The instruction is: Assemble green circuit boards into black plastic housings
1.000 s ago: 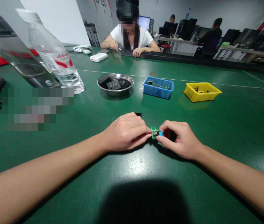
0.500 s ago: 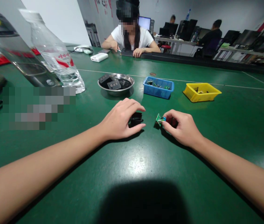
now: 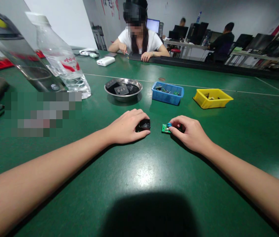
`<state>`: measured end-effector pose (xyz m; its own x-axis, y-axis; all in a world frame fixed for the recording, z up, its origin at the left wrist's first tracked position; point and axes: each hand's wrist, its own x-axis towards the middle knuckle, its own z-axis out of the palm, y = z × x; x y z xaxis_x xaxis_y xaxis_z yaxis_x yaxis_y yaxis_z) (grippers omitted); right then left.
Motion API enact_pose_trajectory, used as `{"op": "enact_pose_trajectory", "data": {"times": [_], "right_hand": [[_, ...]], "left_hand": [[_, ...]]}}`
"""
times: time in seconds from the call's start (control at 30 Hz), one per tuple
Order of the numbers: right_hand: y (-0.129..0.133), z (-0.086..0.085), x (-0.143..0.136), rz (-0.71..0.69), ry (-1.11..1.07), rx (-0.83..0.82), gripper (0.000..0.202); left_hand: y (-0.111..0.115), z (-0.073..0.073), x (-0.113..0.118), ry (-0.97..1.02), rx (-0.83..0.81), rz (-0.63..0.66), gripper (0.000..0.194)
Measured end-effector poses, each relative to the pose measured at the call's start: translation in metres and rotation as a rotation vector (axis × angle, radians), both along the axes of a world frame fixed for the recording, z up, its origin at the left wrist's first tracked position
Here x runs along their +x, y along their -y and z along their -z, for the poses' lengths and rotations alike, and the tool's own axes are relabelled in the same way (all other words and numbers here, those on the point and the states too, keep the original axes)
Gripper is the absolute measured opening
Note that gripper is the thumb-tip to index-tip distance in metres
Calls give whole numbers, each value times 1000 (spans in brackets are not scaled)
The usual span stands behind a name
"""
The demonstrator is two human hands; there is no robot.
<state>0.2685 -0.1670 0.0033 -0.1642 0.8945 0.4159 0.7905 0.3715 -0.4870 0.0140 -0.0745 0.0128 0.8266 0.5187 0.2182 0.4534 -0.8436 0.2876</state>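
My left hand [image 3: 131, 126] is closed around a small black plastic case [image 3: 144, 125], its open side facing right. Most of that case is hidden in the palm. To the right, my right hand [image 3: 190, 133] pinches a small green circuit board [image 3: 165, 128] by a blue round part [image 3: 169, 125] between thumb and forefinger. The board lies low over the table, its face turned up. A short gap separates the board from the black case. Something dark shows behind the right fingers, too hidden to name.
Beyond my hands stand a steel bowl [image 3: 110, 95] of black cases, a blue bin [image 3: 166, 97] of circuit boards and a yellow bin [image 3: 211, 103] of small parts. Two bottles, one a clear water bottle [image 3: 60, 56], stand left. A person [image 3: 139, 42] works across the green table [image 3: 129, 177].
My left fingers have closed in on the black case. The circuit board has tipped from upright to nearly flat and shifted slightly left in my right hand.
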Motion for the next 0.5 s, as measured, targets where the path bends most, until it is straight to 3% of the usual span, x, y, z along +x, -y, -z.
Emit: {"op": "enact_pose_trajectory", "data": {"times": [0.5], "right_hand": [[1,1,2,8,-75,-70,16]], "left_hand": [[0,0,-1,-22,-17,-5,35]]}}
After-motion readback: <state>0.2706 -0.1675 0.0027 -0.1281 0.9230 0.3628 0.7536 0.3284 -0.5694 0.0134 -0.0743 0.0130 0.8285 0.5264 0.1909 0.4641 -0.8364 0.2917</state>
